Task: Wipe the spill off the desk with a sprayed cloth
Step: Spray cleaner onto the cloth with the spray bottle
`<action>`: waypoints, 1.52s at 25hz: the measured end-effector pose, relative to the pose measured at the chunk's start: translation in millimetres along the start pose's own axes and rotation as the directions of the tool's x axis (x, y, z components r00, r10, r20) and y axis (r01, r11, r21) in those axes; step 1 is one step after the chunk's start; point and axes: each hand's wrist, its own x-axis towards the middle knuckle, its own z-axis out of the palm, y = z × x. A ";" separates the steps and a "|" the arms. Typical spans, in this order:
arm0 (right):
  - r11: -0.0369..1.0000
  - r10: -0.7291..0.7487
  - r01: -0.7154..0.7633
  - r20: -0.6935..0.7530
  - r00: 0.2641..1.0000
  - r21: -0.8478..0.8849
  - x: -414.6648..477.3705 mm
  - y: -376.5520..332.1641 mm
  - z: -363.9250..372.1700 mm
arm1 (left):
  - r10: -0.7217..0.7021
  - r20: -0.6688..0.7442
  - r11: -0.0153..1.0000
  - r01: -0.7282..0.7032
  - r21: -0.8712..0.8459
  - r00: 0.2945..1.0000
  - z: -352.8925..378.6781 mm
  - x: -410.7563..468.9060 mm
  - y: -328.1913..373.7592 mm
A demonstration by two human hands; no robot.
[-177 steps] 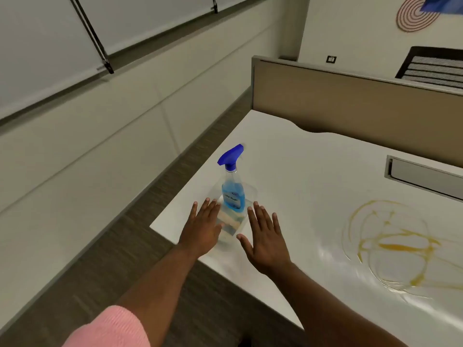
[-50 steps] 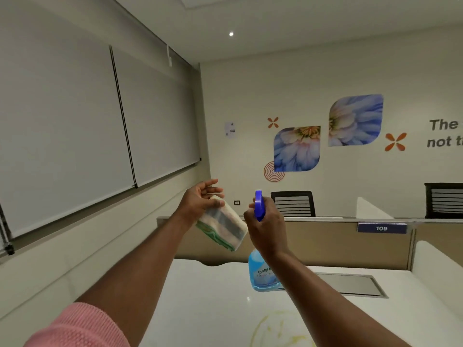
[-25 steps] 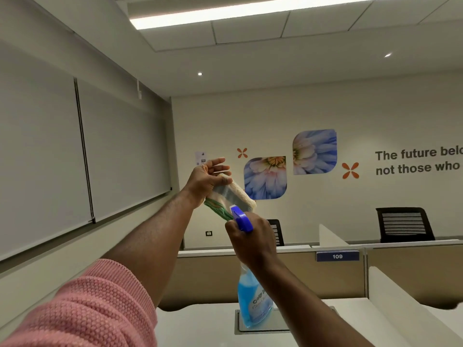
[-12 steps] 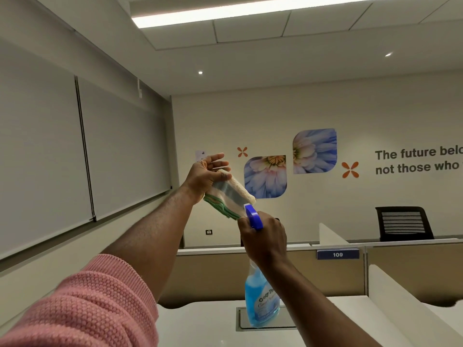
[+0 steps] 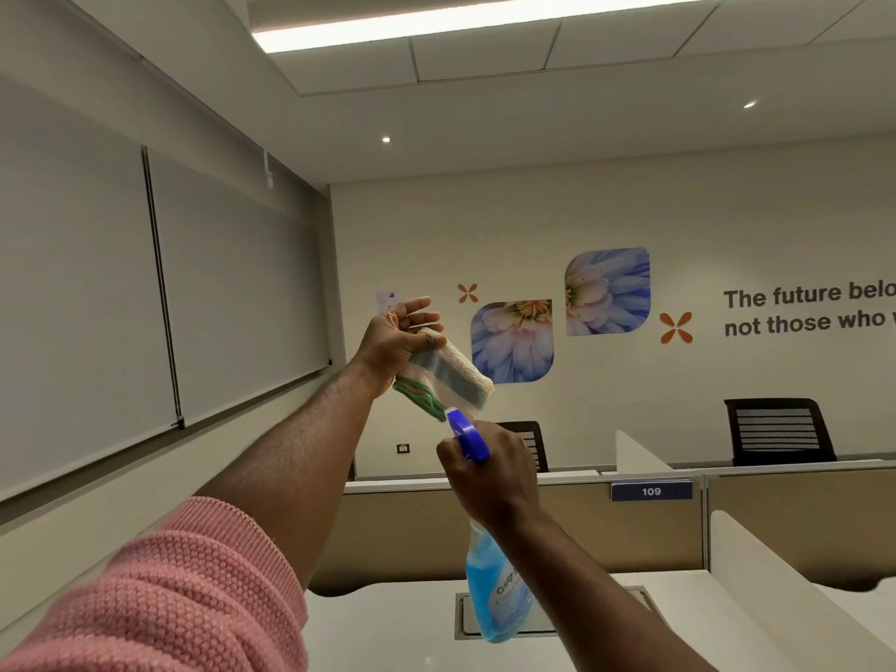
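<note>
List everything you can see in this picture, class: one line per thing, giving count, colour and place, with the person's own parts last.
cloth: one, cream with grey band and green edge, held up in the left hand
spray bottle: one, clear with blue liquid and blue nozzle, in the right hand, nozzle close under the cloth
desk: one, white, bottom of view
partition: beige, behind the desk, with a blue 109 plate
chairs: two, black, beyond the partition
flower pictures: two, blue, far wall
blinds: grey, left wall
ceiling light: one strip, white
sleeve: one, pink, left arm
left hand: raised, gripping the cloth
right hand: around the bottle's neck
</note>
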 end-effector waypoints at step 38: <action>0.953 0.284 -0.303 0.271 0.920 0.031 -183.8 61.9 137.7 | -0.461 -0.278 0.887 0.429 -0.170 0.843 -115.1 -204.3 -218.6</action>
